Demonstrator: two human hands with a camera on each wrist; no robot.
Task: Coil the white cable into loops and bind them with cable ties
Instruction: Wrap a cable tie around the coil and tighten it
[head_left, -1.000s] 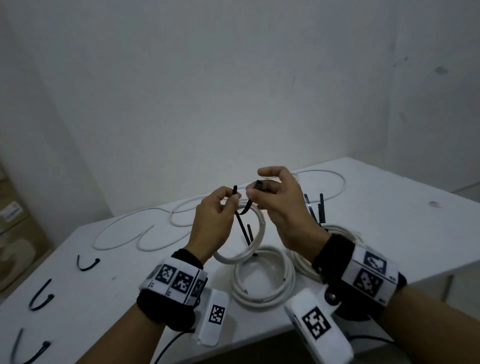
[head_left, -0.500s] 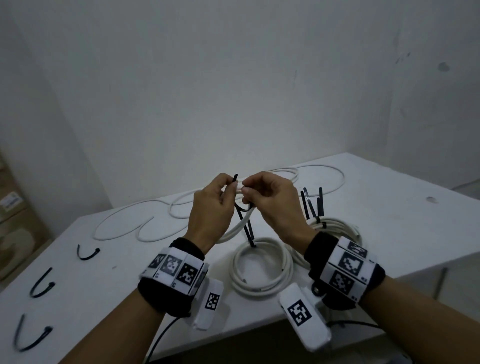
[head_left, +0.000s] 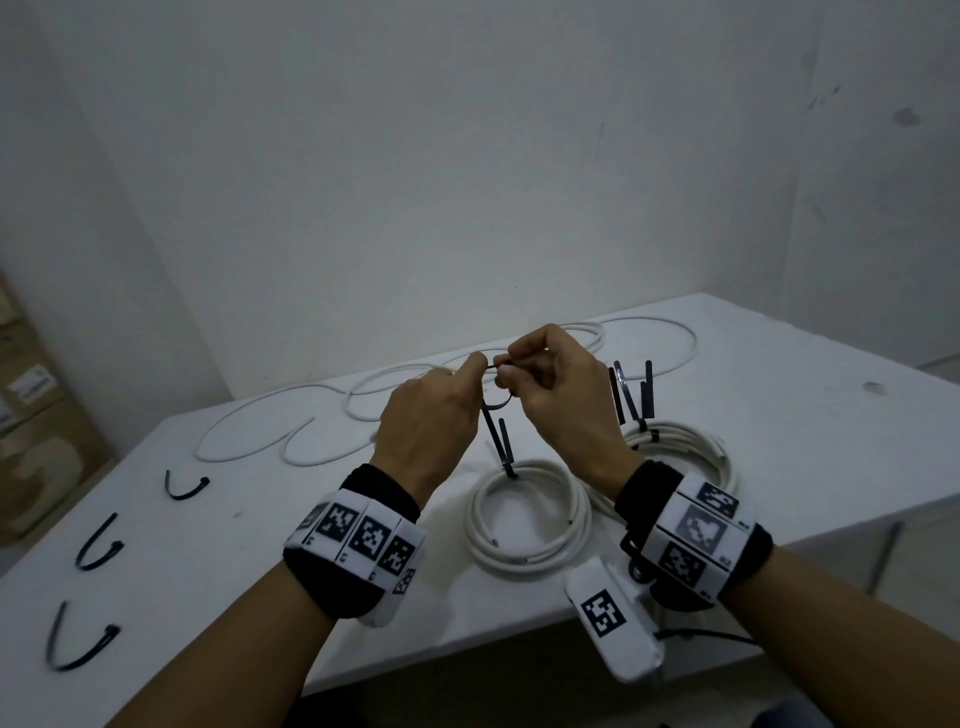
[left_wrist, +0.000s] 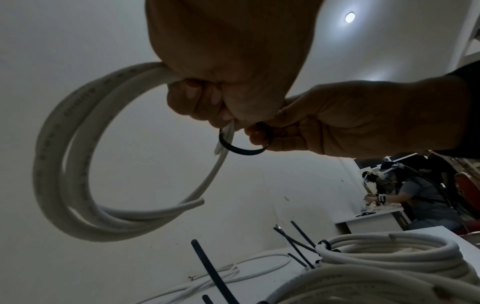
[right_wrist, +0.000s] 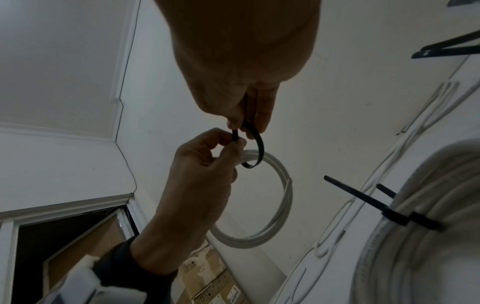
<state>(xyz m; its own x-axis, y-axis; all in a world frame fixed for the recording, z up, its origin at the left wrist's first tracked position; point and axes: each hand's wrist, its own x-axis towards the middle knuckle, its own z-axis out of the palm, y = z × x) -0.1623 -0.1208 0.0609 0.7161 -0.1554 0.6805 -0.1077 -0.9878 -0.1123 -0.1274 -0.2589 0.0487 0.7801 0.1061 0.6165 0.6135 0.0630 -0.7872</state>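
My left hand (head_left: 470, 370) is raised above the table and grips a small coil of white cable (left_wrist: 64, 164), which the hand hides in the head view. A black cable tie (left_wrist: 241, 151) loops around the coil's strands just below my left fingers. My right hand (head_left: 506, 368) pinches the tie (right_wrist: 255, 144) between thumb and fingers, and my left fingertips (right_wrist: 233, 144) pinch its other end. The two hands touch at the fingertips. In the right wrist view the coil (right_wrist: 281, 205) hangs below the left hand.
Two bound coils lie on the white table (head_left: 779, 415): one in the middle (head_left: 530, 525) and one to the right (head_left: 691, 447), each with black tie tails sticking up. Loose white cable (head_left: 311, 447) snakes along the back. Three spare ties (head_left: 98, 543) lie at the left.
The hands have closed together and risen slightly. The tie's ends have been brought together into a small loop, and the coil has slipped behind the left hand.
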